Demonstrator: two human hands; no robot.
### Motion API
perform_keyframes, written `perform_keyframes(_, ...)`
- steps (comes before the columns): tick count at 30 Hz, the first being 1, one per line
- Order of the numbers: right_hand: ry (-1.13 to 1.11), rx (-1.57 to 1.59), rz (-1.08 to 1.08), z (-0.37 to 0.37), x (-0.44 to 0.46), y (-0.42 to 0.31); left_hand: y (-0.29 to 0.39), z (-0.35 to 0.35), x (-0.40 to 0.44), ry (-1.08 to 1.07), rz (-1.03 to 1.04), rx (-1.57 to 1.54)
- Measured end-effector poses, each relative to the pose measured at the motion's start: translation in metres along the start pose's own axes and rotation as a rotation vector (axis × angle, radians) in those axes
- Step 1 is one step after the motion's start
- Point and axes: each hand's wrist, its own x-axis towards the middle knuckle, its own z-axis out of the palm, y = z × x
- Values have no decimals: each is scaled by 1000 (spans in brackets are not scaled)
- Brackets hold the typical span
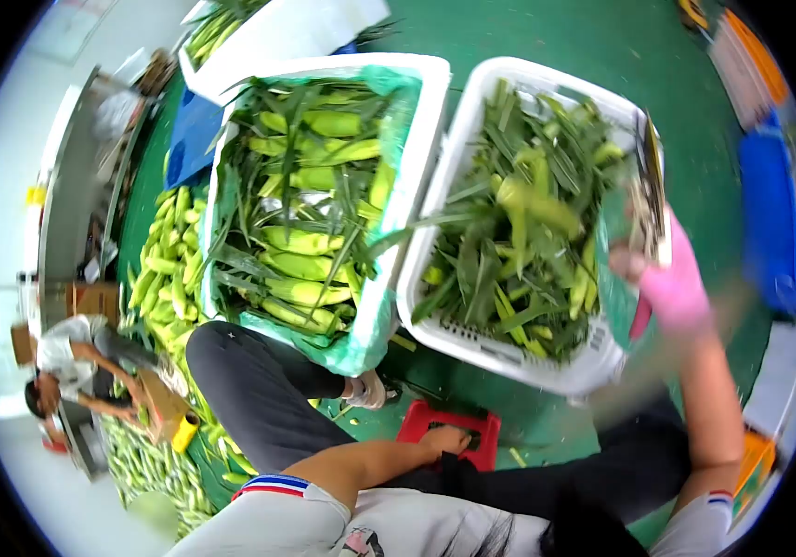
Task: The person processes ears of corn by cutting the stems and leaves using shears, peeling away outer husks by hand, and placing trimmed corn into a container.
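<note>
My left hand is closed at the red plastic stool between my knees; its fingers are only partly visible. My right hand, in a pink glove with bare fingertips, is raised at the right rim of a white crate. Motion smears its fingers, so I cannot make out a grip. A blurred grey streak crosses my right forearm. Green corn leaves heap up in this crate, with a blurred corn ear above them. Left of it, a white foam box lined with green plastic holds several husked-on corn ears.
Piles of corn cover the floor on the left, where another person bends over a cardboard box. A tilted white box stands at the back. A blue bin is at the right.
</note>
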Motion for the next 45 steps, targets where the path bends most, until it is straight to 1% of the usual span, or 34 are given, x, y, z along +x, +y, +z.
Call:
perform_keyframes(3,3,-37,166,-7,25,3,33,-22,5,-31,143,-65)
perform_keyframes(7,122,-147,177,-27,31,-11,83,-59,47,166,227,0)
perform_keyframes(9,173,-23,264,-28,31,11,109,-82,52,131,283,70)
perform_keyframes(10,173,40,298,-22,33,19,115,-73,75,141,231,67)
perform_keyframes(11,96,-81,264,-20,35,27,121,-57,101,153,180,62)
perform_keyframes(12,45,-5,201,-11,38,27,119,-32,131,339,198,10)
perform_keyframes(13,-3,75,145,-3,38,29,116,-14,163,288,146,84)
perform_keyframes(15,-26,-53,151,9,50,22,104,2,202,165,27,237)
perform_keyframes(16,-38,-40,182,6,59,27,128,-80,93,3,-4,-8)
perform_keyframes(17,-48,-33,235,-4,61,37,142,-95,60,-3,-43,51)
perform_keyframes(18,-81,224,195,-15,69,65,157,-111,28,-10,-82,110)
perform_keyframes(19,-60,377,322,-22,80,83,157,-113,18,32,-80,243)
perform_keyframes(21,-47,468,404,-19,92,105,127,-84,27,121,188,198)
perform_keyframes(22,-51,493,444,-13,95,107,126,-101,-1,204,277,21)
perform_keyframes(23,-92,365,423,-3,89,93,133,-126,-51,271,377,-160)
perform_keyframes(24,-114,237,403,8,82,75,139,-155,-106,447,463,-142)
perform_keyframes(25,-119,106,386,16,71,59,150,-187,-162,558,420,-110)
perform_keyframes(26,-83,68,209,29,55,38,152,-213,-201,755,439,-79)
perform_keyframes(27,-81,83,18,29,57,40,143,-239,-228,852,461,-180)
perform_keyframes(28,-81,98,-172,28,60,42,136,-269,-248,1078,412,-104)
perform_keyframes(29,-201,251,-34,29,40,11,132,-307,-266,1188,414,-140)
perform_keyframes(30,-219,378,-3,25,42,14,131,-341,-281,1298,444,-114)
perform_keyframes(31,-231,507,32,23,49,28,128,-372,-284,1306,467,-239)
perform_keyframes(33,39,-252,-152,7,64,48,132,-426,-270,1234,561,-485)
perform_keyframes(35,-6,-110,-31,-1,41,23,116,-481,-214,1315,371,-372)
perform_keyframes(36,-22,-42,31,-4,29,11,89,-514,-167,1406,218,-214)
perform_keyframes(37,-109,158,11,-22,41,39,74,-535,-127,1458,-53,5)
perform_keyframes(38,56,-50,12,-29,39,48,62,-549,-93,1232,-339,-15)
perform_keyframes(39,219,-259,34,-32,32,59,12,-566,-36,1009,-439,278)
perform_keyframes(40,316,-325,-8,-38,26,72,-9,-555,6,1226,-407,-168)
perform_keyframes(41,279,-136,142,-41,9,46,-9,-546,14,986,-506,17)
perform_keyframes(43,195,276,228,-73,6,66,-45,-520,76,1139,-215,-51)
perform_keyframes(44,306,453,255,-73,0,61,-47,-504,87,1198,-188,-91)
perform_keyframes(45,287,462,253,-81,-5,56,-52,-494,92,1259,-173,-141)
